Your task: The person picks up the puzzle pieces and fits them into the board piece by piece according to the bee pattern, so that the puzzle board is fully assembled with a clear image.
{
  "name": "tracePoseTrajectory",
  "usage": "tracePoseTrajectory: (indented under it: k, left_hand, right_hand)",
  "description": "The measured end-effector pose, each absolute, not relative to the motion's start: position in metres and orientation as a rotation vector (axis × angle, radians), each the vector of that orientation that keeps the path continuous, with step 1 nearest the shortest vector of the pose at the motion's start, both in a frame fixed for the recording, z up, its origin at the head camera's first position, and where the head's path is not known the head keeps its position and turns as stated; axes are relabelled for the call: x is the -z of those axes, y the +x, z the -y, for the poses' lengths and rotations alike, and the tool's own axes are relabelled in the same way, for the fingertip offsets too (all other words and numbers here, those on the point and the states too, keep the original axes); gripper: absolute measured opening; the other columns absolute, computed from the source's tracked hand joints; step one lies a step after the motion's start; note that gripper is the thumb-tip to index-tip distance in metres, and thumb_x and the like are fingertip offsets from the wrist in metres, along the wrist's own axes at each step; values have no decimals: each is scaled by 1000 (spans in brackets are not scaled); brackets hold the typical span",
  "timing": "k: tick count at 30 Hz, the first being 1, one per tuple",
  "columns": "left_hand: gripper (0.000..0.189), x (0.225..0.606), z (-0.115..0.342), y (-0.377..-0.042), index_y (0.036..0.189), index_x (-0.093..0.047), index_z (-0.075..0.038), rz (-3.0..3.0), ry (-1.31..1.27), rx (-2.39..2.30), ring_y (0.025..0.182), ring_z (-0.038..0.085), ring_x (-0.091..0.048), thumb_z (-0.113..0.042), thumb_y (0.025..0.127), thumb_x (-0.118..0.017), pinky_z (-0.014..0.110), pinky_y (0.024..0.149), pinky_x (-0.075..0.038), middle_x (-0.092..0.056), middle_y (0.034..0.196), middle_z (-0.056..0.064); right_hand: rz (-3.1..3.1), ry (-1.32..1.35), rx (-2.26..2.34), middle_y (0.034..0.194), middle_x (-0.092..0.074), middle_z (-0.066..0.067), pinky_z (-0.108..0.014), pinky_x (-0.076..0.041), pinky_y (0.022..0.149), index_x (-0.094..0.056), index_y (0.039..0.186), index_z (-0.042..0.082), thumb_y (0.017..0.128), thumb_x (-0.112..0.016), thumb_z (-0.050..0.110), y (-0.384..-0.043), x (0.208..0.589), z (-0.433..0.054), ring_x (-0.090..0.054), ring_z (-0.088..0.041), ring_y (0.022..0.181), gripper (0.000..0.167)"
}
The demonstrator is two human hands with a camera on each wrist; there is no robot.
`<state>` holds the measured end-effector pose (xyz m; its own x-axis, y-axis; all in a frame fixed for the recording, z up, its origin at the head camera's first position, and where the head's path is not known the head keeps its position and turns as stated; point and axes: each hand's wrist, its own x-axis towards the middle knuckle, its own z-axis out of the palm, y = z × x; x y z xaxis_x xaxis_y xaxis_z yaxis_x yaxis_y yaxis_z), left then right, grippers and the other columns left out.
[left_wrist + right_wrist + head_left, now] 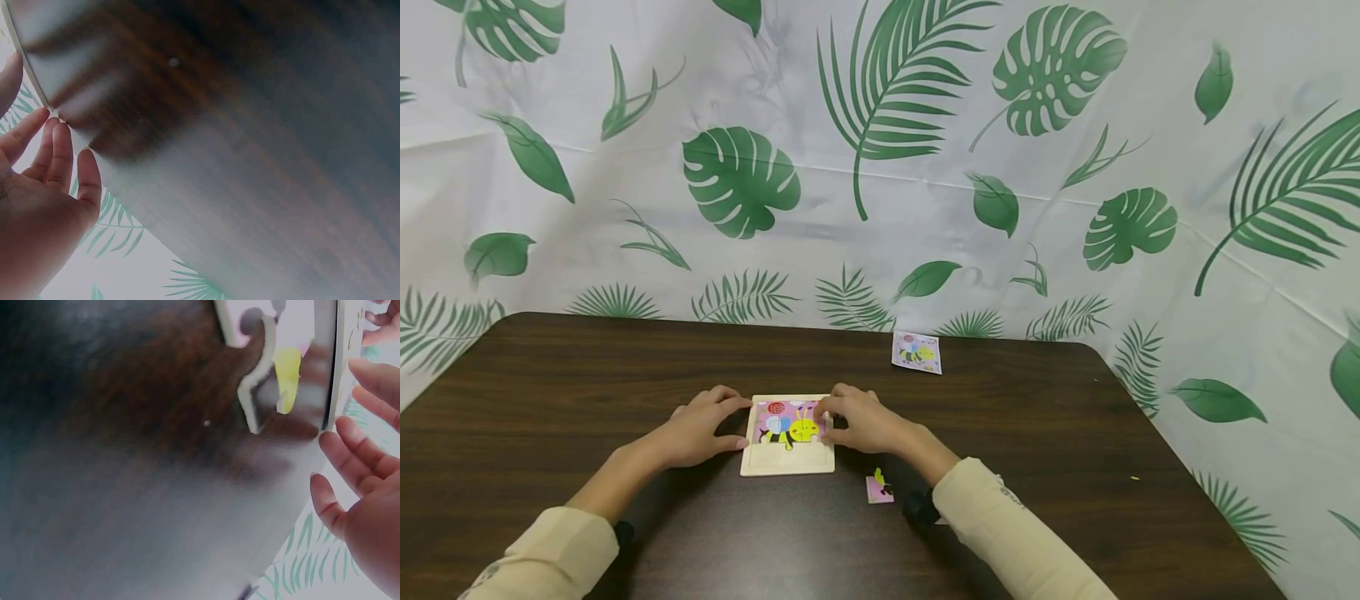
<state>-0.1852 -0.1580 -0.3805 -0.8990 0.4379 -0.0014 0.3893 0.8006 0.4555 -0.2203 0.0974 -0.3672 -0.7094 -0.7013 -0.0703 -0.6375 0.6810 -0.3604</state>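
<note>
A wooden puzzle board (787, 460) lies on the table with a bee picture (790, 427) in its upper part; bare wood shows along its lower strip. My left hand (700, 429) rests at the board's left edge, thumb and fingertips touching it, fingers loosely spread. At the right side, my right hand (867, 421) reaches over the edge, with its fingertips on the picture's right part. Whether a piece lies under those fingertips is hidden. A loose pink puzzle piece (880, 489) with yellow and black parts lies below the right hand; its yellow tip (287, 378) shows in the right wrist view.
A small bee picture card (917, 352) lies near the back edge of the dark wooden table (1037, 433). Something pale (942, 522) peeks out beside the right wrist, mostly hidden. Behind the table hangs a white cloth (925, 225) with green leaves.
</note>
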Motion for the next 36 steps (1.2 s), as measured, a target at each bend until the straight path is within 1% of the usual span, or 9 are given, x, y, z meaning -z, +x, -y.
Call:
tracePoseTrajectory:
  k: [4,7,14,21,29,36]
  left_hand:
    - [55,381,158,-185,124,-52,-2,-2880,666,-691,110,41,-43,-29,80,-70,63,81,-33,-47,118,20]
    - [55,380,158,-185,124,-52,-2,-2880,665,-689,110,41,-43,-29,80,-70,63,81,-33,-47,118,21]
    - [56,380,157,-185,124,-52,-2,-2875,657,-697,110,41,-43,-29,79,-70,63,81,-33,-47,118,20]
    - [56,380,157,-185,124,-52,-2,-2874,654,-697,110,41,-42,-30,79,-70,63,82,-33,-47,118,20]
    - [55,381,158,-186,125,-52,-2,-2873,653,-700,110,40,-42,-29,80,-70,62,81,-33,-47,118,20]
    - [56,380,158,-186,125,-52,-2,-2872,656,-693,110,40,-42,-30,79,-70,63,81,-33,-47,118,20]
  right_hand:
    - [-2675,-1089,453,95,-52,0,-30,-27,70,-64,112,16,84,-67,21,-221,366,-96,-47,-14,87,28]
    - [-2663,-1101,447,96,-53,0,-29,-27,70,-65,113,16,84,-67,21,-221,365,-94,-46,-14,88,29]
    - [-2674,-1110,398,96,-52,1,-27,-26,67,-66,110,18,85,-66,21,-221,366,-90,-47,-13,87,25]
    - [-2682,-1126,385,96,-52,1,-27,-26,67,-67,109,18,85,-66,22,-220,367,-90,-46,-12,86,25]
    - [-2671,-1137,394,95,-52,1,-27,-26,67,-67,109,18,85,-66,22,-222,367,-91,-47,-14,86,25]
    - [-2680,-1131,406,93,-51,2,-27,-26,67,-67,109,18,84,-67,22,-222,368,-91,-46,-13,85,25]
